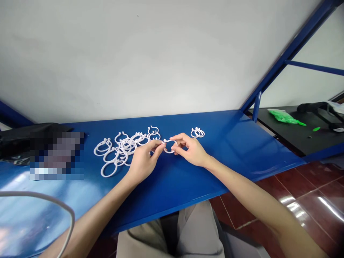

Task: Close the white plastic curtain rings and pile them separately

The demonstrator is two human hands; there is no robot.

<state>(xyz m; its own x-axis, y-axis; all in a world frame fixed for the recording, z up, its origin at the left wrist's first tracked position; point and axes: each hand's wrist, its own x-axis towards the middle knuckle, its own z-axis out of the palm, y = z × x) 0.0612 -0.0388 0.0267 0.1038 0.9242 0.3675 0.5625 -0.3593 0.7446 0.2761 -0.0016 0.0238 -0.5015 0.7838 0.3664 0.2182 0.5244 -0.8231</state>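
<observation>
Between my two hands is a white plastic ring (170, 152), a shower curtain ring by its look, held just above the blue table. My left hand (146, 157) pinches its left side, where the knobbed ends are. On the opposite side, the fingers of my right hand (190, 148) close around the curve. Whether the ring's ends are joined is hard to make out. Left of my hands lies a loose pile of similar white rings (126, 146), several of them with their ends apart. A small group of white rings (197, 132) lies beyond my right hand.
The blue table (172, 193) meets a pale wall (161, 57). A black bag (32, 138) and a blurred-out item (57, 154) lie at the left. A white cable (67, 208) loops over the lower left. On a dark table (285, 136) at right sits a green packet (286, 117).
</observation>
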